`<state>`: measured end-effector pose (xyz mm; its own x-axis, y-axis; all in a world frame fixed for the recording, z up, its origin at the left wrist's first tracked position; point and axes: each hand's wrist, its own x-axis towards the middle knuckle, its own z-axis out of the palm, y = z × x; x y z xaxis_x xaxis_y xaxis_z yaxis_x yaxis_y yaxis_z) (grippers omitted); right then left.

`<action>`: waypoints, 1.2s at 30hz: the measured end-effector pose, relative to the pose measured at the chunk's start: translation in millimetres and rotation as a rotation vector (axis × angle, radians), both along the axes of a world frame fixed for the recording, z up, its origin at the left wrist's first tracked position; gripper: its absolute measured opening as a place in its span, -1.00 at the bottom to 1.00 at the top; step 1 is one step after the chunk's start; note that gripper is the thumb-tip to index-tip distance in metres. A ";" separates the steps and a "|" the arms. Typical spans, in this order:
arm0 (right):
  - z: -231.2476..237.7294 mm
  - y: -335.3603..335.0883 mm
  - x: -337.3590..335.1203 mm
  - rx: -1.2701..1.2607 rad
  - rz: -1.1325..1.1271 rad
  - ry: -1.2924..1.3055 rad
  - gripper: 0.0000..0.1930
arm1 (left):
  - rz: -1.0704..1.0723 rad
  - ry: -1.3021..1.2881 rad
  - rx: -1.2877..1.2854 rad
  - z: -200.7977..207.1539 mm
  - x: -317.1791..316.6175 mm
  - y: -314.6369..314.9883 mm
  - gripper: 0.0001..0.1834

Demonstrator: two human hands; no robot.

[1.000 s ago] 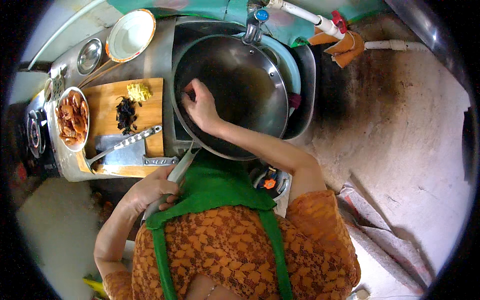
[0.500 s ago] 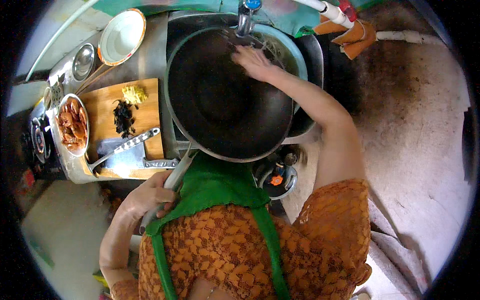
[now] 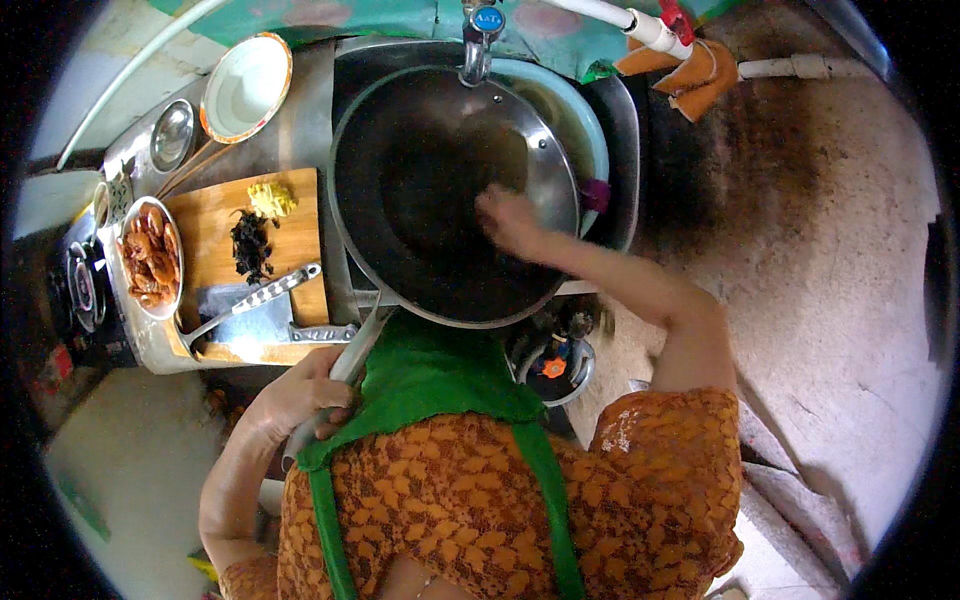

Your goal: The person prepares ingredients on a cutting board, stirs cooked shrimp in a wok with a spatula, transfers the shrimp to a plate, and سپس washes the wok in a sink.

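Observation:
A large dark wok (image 3: 430,270) rests tilted over the sink, below the tap (image 3: 478,60). My left hand (image 3: 315,395) is wrapped round the wok's long grey handle (image 3: 355,360). Inside the bowl, my right hand (image 3: 515,225) is low against the inner surface, right of the middle. Motion blurs its fingers, so I cannot tell whether they are curled round anything. The wok's upper right inner wall shines wet.
Left of the sink, a wooden cutting board (image 3: 215,215) carries a cleaver (image 3: 240,322), a ladle (image 3: 245,300), black pieces (image 3: 252,245) and chopped yellow bits (image 3: 270,200). Beside it are a plate of shrimp (image 3: 150,258) and a white bowl (image 3: 245,88). A pale blue basin (image 3: 590,130) stands behind the wok.
My right hand has moved from under the tap down to the middle of the wok. My left hand keeps its grip on the handle.

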<state>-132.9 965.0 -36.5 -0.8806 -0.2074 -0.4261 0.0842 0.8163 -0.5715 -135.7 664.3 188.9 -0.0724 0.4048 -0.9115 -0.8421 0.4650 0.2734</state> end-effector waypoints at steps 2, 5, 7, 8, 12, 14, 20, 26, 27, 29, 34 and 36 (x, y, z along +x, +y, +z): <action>-17.7 21.5 -31.5 0.124 0.063 0.475 -0.80 | -0.033 -0.017 0.017 -1.3 -2.3 -1.1 -0.63; -41.1 7.6 -62.1 0.141 -0.062 0.767 -0.79 | -0.013 -0.026 0.033 -2.4 -1.7 -2.4 -0.62; -20.0 -25.4 -42.0 0.023 -0.084 0.365 -0.73 | 0.031 -0.003 0.023 -3.7 -1.4 -5.0 -0.63; -9.1 -38.9 -20.1 -0.034 -0.031 0.250 -0.72 | 0.049 0.016 0.007 -3.7 1.6 -5.1 -0.65; -5.4 -46.9 9.4 -0.065 -0.053 0.383 -0.85 | 0.053 -0.008 0.064 -9.4 4.7 -8.9 -0.73; -11.3 -19.9 -30.8 -0.071 -0.180 0.268 -0.85 | 0.051 -0.009 0.030 -10.8 5.8 -11.5 -0.75; 11.8 -45.6 5.0 0.087 0.030 0.297 -0.77 | 0.057 -0.015 0.055 -12.6 3.3 -12.4 -0.75; -25.5 1.5 -42.0 0.198 -0.118 0.451 -0.86 | 0.006 -0.007 0.070 -8.7 3.4 -10.6 -0.77; -18.3 -6.5 -35.5 0.246 -0.094 0.345 -0.84 | 0.011 -0.005 0.061 -8.8 1.7 -10.5 -0.77; -6.2 -24.8 -1.2 0.314 0.000 0.124 -0.79 | 0.009 0.018 0.087 -12.0 1.4 -11.4 -0.77; -8.4 11.9 -22.4 0.329 0.012 0.164 -0.76 | -0.039 0.032 0.082 -9.8 0.5 -12.9 -0.76; -32.5 14.3 -63.7 0.262 -0.089 0.270 -0.74 | -0.050 0.023 0.094 -8.8 -1.7 -10.3 -0.76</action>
<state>-196.6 979.3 -69.0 -0.9780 -0.0405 -0.2045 0.0358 0.9339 -0.3558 -137.4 654.1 180.1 -0.0709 0.4922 -0.8676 -0.8116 0.4772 0.3370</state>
